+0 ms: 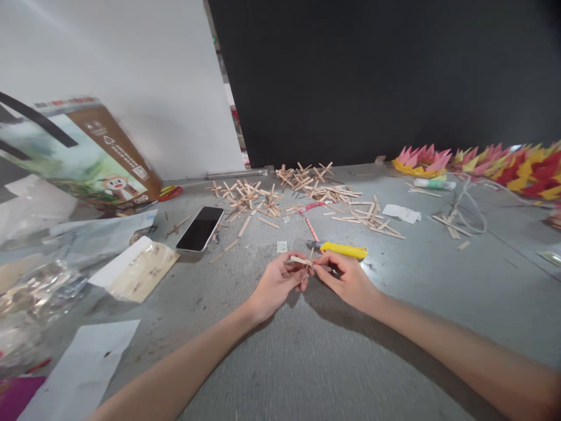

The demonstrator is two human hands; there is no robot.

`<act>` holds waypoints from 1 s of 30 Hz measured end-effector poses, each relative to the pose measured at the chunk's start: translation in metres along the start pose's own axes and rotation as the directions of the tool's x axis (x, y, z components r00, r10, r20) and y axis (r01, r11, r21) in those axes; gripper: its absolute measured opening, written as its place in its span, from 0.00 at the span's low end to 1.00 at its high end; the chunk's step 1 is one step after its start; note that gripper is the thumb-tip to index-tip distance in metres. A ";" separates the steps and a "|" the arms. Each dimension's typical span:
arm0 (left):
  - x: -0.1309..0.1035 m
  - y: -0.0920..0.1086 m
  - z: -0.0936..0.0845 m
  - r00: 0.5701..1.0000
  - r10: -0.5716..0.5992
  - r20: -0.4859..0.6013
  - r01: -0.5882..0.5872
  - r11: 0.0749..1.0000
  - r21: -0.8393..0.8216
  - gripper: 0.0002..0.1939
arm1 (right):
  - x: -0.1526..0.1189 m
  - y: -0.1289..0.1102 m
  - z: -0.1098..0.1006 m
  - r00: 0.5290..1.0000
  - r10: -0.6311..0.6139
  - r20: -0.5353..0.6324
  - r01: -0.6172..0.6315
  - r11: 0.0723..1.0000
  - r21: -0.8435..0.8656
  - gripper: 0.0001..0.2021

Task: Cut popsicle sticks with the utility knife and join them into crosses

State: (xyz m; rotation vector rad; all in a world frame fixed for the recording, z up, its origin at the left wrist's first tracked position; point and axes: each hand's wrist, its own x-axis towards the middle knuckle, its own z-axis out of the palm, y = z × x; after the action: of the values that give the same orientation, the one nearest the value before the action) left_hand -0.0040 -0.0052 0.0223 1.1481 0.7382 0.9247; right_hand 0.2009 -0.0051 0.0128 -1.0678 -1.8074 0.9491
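Crossed wooden sticks (302, 261) are held between both hands above the grey table. My left hand (280, 280) pinches them from the left, its fingers curled. From the right, my right hand (348, 278) grips the crossed sticks near their joint with closed fingertips. A yellow utility knife (344, 250) lies just behind my right hand, with a thin pink-striped strip (312, 229) beside its tip. Behind the hands is a small pale square (281, 247). Piles of wooden sticks (249, 197), many crossed, spread farther back.
A phone (200, 229), paper packets (142, 269) and a printed bag (105, 158) are on the left, with scissors (170, 193) by the bag. At the right are a glue stick (433, 184), a white cable (458, 204) and folded paper crowns (423, 159) on the grey table (245, 374).
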 end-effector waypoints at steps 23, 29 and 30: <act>-0.005 0.008 0.006 1.000 -0.021 -0.001 0.021 1.000 -0.019 0.23 | -0.003 -0.003 0.000 0.996 -0.084 0.020 0.085 0.992 -0.096 0.10; -0.005 0.007 0.006 1.000 -0.019 0.008 0.019 1.000 -0.021 0.23 | -0.004 -0.003 0.000 0.996 -0.086 0.023 0.088 0.988 -0.126 0.09; -0.005 0.007 0.006 1.000 -0.018 0.009 0.019 1.000 -0.021 0.23 | -0.004 -0.003 0.000 0.996 -0.084 0.022 0.086 0.989 -0.124 0.09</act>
State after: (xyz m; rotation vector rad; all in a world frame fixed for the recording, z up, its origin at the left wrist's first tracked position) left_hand -0.0029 -0.0110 0.0309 1.1244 0.7292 0.9094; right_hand 0.2016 -0.0100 0.0141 -1.0519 -1.9311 0.8053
